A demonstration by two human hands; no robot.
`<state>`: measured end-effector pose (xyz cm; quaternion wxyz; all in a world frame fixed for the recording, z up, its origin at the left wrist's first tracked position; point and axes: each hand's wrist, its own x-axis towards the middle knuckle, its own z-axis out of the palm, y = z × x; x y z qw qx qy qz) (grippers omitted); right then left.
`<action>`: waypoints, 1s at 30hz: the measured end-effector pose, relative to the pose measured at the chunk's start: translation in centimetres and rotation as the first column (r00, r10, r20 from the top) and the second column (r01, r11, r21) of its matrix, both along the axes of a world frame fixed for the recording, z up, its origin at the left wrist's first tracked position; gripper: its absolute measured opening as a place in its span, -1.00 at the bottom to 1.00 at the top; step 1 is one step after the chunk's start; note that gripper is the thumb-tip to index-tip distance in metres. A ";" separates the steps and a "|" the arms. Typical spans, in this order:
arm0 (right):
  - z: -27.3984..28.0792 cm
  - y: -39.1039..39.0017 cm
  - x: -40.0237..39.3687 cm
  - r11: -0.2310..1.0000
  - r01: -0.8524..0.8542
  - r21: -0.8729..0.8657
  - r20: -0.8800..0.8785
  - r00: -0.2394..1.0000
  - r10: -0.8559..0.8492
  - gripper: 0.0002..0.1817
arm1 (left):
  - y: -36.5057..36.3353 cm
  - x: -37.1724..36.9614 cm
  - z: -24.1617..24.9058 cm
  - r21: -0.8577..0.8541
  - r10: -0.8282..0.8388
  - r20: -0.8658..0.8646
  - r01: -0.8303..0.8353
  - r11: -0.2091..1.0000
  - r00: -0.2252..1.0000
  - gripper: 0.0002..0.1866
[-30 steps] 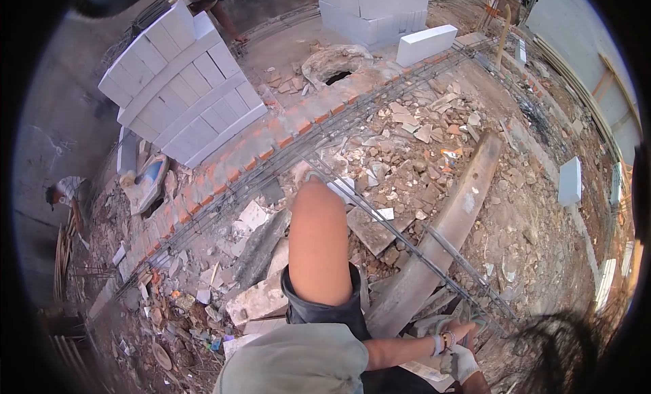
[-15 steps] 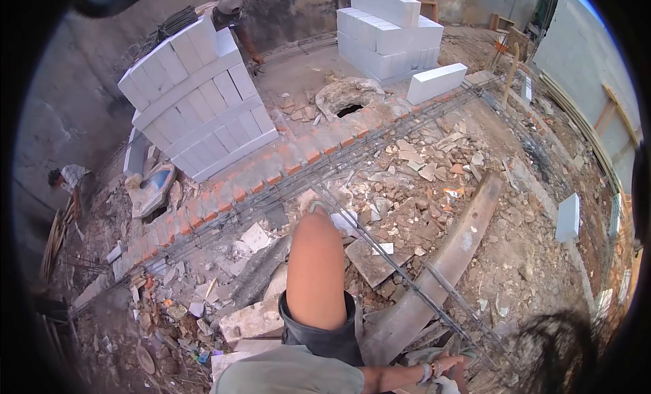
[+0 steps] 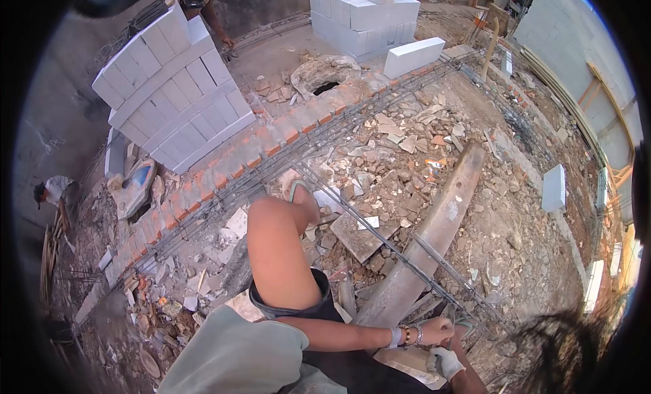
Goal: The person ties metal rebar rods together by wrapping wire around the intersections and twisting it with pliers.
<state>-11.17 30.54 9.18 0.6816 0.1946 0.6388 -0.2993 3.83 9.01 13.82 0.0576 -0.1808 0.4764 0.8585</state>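
Note:
My left hand (image 3: 436, 331), bare with bracelets and a wrist wrap, is closed with its fingertips pinched together near the bottom of the view. Whatever it holds is too small to make out. Just below it, my right hand (image 3: 447, 362) wears a white glove with greyish fingers and is curled closed; its grip is hidden. Both are close to my sandalled right foot (image 3: 464, 328) and the end of a thin steel rebar frame (image 3: 434, 284). A pale broken slab (image 3: 410, 362) lies beneath the hands.
A long concrete beam (image 3: 441, 214) lies across broken rubble (image 3: 400, 184). Beyond runs a brick footing (image 3: 271, 146) with rebar along it. White blocks stand in a left stack (image 3: 173, 89) and a back stack (image 3: 366, 24). Two other people work at left, one near a squat toilet pan (image 3: 132, 187).
The view has shifted, bringing both my hands higher and more fully into sight. My bent knee has swung left, uncovering my sandalled foot on the rubble.

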 end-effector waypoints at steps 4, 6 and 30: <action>2.8 -2.6 2.0 0.989 -0.122 0.089 -0.213 0.967 0.138 -0.76 | -9.1 4.6 2.7 -0.427 -0.113 -0.088 0.065 0.902 0.990 -0.66; 1.9 -2.8 1.3 0.997 -0.078 0.026 -0.125 0.989 0.080 -0.76 | -14.0 6.7 3.6 -0.844 -0.198 0.188 0.262 0.468 0.962 -0.65; 0.6 -8.4 2.1 0.996 -0.076 0.048 0.015 0.997 0.075 -0.75 | -29.0 4.9 -13.8 -0.813 0.067 0.570 0.574 -0.095 0.819 -0.79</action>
